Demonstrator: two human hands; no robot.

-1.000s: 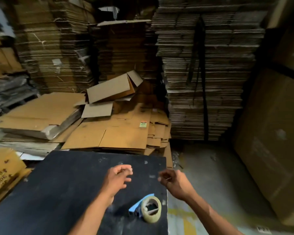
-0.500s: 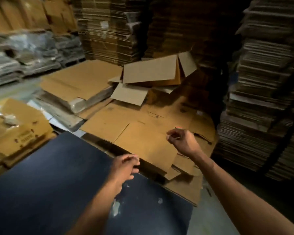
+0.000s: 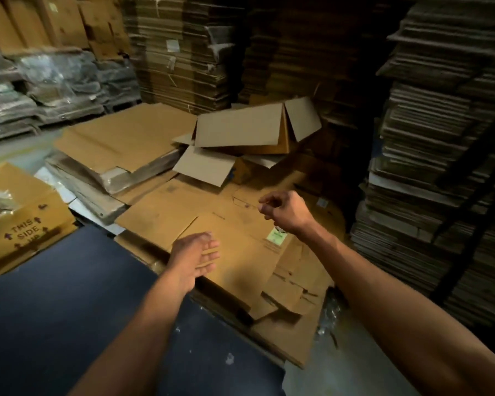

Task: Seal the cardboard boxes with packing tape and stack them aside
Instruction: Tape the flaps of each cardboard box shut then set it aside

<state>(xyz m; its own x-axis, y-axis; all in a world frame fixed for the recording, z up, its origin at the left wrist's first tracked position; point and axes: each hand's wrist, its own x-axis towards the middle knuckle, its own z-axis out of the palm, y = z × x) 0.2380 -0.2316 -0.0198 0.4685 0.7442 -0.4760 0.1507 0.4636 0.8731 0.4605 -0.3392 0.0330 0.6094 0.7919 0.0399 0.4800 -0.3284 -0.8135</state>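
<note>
Your left hand [image 3: 193, 260] reaches flat-fingered and empty over the flattened boxes [image 3: 212, 224]; your right hand [image 3: 286, 212] hovers above them, fingers loosely curled, holding nothing.

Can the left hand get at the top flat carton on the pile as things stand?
Probably yes. The left hand is open, holds nothing and hovers over the near edge of the flat carton, with nothing between them; the right hand hangs further back.
</note>
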